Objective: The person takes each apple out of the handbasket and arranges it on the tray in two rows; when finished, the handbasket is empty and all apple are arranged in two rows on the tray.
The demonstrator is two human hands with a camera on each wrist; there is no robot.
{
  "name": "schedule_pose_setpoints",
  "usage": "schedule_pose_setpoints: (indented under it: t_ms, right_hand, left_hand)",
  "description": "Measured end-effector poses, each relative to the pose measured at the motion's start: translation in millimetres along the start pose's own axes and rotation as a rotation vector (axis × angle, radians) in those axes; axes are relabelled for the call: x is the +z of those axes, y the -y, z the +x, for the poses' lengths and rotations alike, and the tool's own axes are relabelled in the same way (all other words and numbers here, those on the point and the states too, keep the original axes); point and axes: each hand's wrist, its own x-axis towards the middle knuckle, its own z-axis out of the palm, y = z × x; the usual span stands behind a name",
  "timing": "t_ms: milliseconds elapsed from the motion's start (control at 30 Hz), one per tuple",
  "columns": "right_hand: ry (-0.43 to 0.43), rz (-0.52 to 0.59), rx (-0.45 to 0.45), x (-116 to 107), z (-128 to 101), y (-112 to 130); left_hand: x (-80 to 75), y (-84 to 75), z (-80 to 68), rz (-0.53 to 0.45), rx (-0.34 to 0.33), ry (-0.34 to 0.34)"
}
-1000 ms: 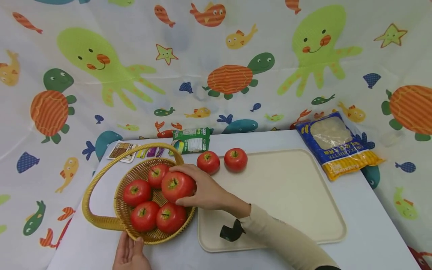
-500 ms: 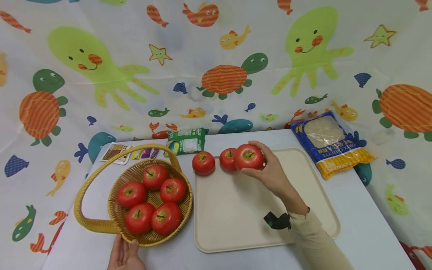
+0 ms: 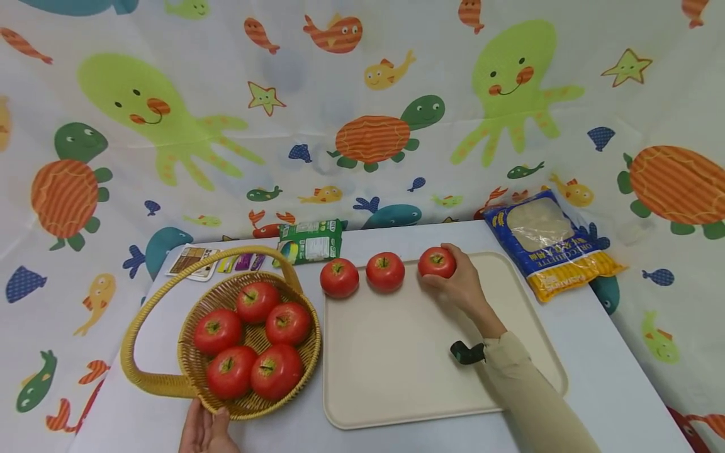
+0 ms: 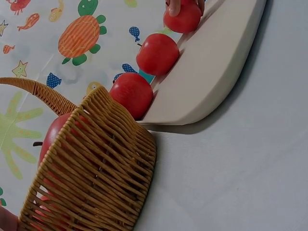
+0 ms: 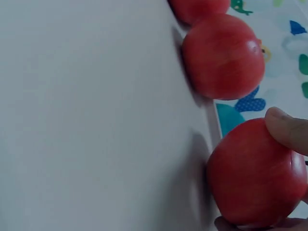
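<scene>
My right hand [image 3: 461, 284] grips a red apple [image 3: 437, 262] over the back edge of the beige tray [image 3: 408, 371]. In the right wrist view the thumb [image 5: 288, 130] lies along that apple's side. Two more apples, one in the middle [image 3: 385, 272] and one on the left [image 3: 339, 277], line up along the tray's back edge. A yellow wicker basket [image 3: 249, 412] with a tall handle stands left of the tray and contains several apples [image 3: 276, 371]. My left hand [image 3: 206, 431] holds the basket by its near side, below the handle's base; its fingertips are partly hidden.
At the back stand a green packet [image 3: 311, 242] and small printed cards [image 3: 195, 261]. A blue and yellow pasta bag [image 3: 549, 242] lies beyond the tray's right edge. A patterned sea-animal cloth [image 3: 368, 63] hangs behind the white table [image 3: 300, 434].
My right hand has carried an apple out of the basket, rightward over the tray, and lowered it beside the two apples at the back edge. The left hand stays at the basket.
</scene>
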Motion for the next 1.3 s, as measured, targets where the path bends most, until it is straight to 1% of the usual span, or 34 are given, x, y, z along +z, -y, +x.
schedule_pose_setpoints:
  t_ms: [100, 267, 433, 500, 600, 700, 800, 967, 1067, 1133, 1200, 1300]
  right_hand:
    - [-0.001, -0.013, -0.003, 4.3, 3.8, -1.8]
    - [0.011, 0.0, 0.019, 7.8, 5.4, 0.0]
    - [0.015, -0.006, 0.026, 7.5, 5.3, 0.1]
    - [0.023, -0.018, 0.024, 7.1, 6.0, -0.7]
    - [0.058, -0.052, 0.025, 5.3, 6.1, -2.1]
    - [0.095, -0.083, 0.015, -0.8, 3.9, -3.6]
    - [0.127, -0.14, -0.004, -12.3, 0.7, -1.6]
    - [0.149, -0.265, -0.038, -33.6, -5.5, 15.9]
    - [0.141, -0.296, -0.093, -36.4, -12.3, 33.4]
    - [0.14, -0.295, -0.168, -29.7, -17.3, 47.1]
    - [0.16, -0.285, -0.263, -16.1, -23.2, 62.0]
    - [0.248, -0.27, -0.415, 14.3, -33.2, 85.3]
  left_hand:
    - [-0.3, 0.2, -0.6, 0.018, 0.004, 0.003]
    - [-0.5, -2.1, -2.3, 0.04, 0.009, 0.002]
    - [-0.1, -7.0, -3.9, 0.055, -0.007, 0.006]
    - [0.0, -8.6, -4.5, 0.075, -0.015, 0.003]
    - [-0.5, -10.4, -4.9, 0.083, -0.023, -0.002]
    - [-0.2, -11.9, -5.4, 0.091, -0.037, 0.008]
    - [0.6, -13.2, -6.3, 0.105, -0.046, 0.028]
    - [0.3, -13.4, -6.9, 0.124, -0.053, 0.032]
    - [-0.9, -13.1, -6.7, 0.124, -0.052, 0.033]
    - [-1.9, -12.6, -6.1, 0.123, -0.043, 0.038]
    - [-2.7, -12.3, -5.7, 0.126, -0.038, 0.04]
    - [-3.2, -11.9, -5.4, 0.13, -0.035, 0.037]
